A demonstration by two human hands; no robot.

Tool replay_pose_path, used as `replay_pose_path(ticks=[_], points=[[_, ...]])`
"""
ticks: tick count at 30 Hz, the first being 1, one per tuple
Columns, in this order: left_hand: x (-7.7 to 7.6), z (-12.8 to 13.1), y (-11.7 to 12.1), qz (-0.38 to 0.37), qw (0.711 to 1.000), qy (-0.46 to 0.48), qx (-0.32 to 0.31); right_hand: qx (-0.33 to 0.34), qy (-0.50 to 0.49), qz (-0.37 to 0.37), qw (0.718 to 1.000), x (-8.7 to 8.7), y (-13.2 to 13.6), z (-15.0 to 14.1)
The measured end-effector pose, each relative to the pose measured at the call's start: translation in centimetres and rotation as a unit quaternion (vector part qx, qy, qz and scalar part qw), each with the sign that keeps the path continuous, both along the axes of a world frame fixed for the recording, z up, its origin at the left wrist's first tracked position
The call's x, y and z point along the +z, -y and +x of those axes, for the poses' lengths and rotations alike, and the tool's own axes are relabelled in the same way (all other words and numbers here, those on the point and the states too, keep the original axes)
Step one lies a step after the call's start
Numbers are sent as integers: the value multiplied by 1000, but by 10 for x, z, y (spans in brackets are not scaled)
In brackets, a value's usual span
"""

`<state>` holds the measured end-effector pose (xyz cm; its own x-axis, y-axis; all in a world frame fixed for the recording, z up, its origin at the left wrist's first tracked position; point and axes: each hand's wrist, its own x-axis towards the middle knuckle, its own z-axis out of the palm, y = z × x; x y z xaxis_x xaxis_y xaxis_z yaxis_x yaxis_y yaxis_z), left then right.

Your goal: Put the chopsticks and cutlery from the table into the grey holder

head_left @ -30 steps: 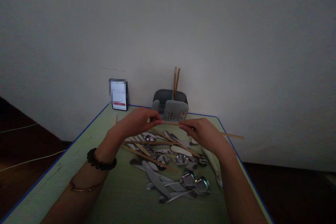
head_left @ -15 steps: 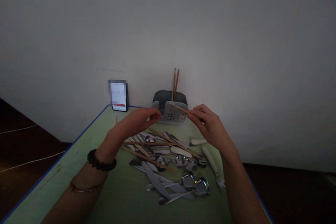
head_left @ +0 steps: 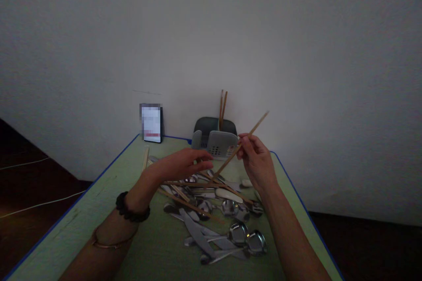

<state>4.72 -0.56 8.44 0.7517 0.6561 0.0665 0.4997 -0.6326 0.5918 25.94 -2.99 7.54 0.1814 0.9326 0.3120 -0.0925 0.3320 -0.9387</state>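
Observation:
My right hand (head_left: 255,158) pinches a wooden chopstick (head_left: 231,156) near its middle, and the stick slants from upper right down toward the pile. With nothing in it, my left hand (head_left: 186,163) hovers over the pile's left side, fingers apart. Beneath lie several loose chopsticks (head_left: 189,205), steel spoons (head_left: 238,232), table knives (head_left: 196,230) and a fork (head_left: 256,207), some with white handles (head_left: 229,195). Behind my hands stands a grey cutlery holder (head_left: 222,144), with two chopsticks (head_left: 223,107) upright in its right compartment.
A phone (head_left: 152,124) with a lit screen leans against the white wall (head_left: 211,30) at the back left. The light green table (head_left: 99,202) has a blue edge. White cables (head_left: 42,203) run over the dark floor on the left.
The chopstick in my right hand has swung from pointing left at the holder to a steep slant, its upper end to the right. My left hand has shifted slightly right and down.

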Motion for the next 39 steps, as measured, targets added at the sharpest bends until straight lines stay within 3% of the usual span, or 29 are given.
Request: replay_pose_path(ticks=[6,15,19,23,26,30,35,39], points=[[0,1,-1,-31,999,-23,6,33,-35,-7,999,-1,0,-3],[-4,0,-6,23,999,-20,35,-40,9,52,998,14,-6,10],[-3,-1,-7,74,990,-33,116,-90,6,98,991,37,-19,31],[-3,5,-18,178,953,7,246,-168,16,175,970,66,-44,51],[-7,16,-31,231,924,79,294,-199,90,205,954,78,-64,53],[-18,27,-44,275,912,96,288,-171,250,178,936,74,-87,40],[-26,27,-49,263,929,80,248,-72,474,83,874,57,-109,27],[-30,24,-55,214,952,36,214,-35,567,3,823,47,-116,23]])
